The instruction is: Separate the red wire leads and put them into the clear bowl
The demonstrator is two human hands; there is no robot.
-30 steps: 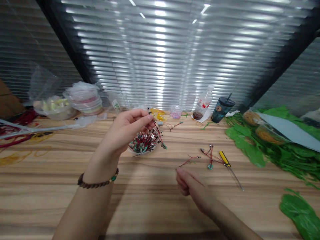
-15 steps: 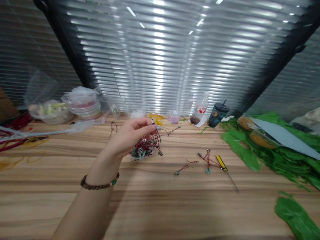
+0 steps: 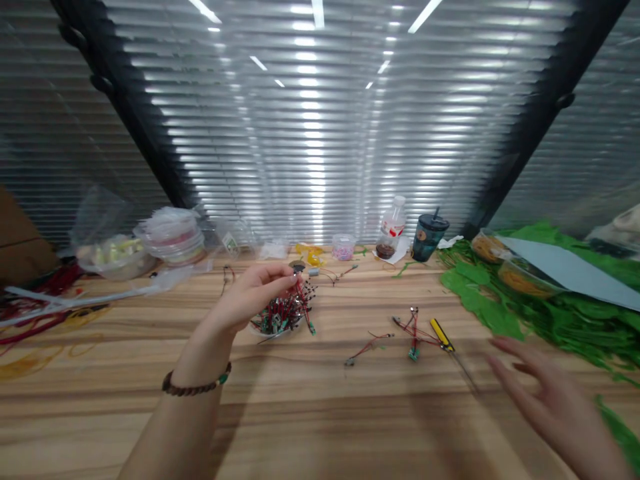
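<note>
A red-wired piece point(image 3: 311, 327) is pinched between thumb and fingertips of the left hand point(image 3: 250, 293); its lower end is hung below them. Just beneath these fingers, a heap of wired parts point(image 3: 279, 315) is held in a bowl point(image 3: 296, 329). The right hand point(image 3: 550, 393) is blurred, its fingers spread; left of them, a yellow-handled screwdriver point(image 3: 441, 333) and a wire cluster point(image 3: 415, 335) are laid.

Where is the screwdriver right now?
In the head view, the screwdriver lies right of centre on the table, between a green circuit board and the right hand.
</note>
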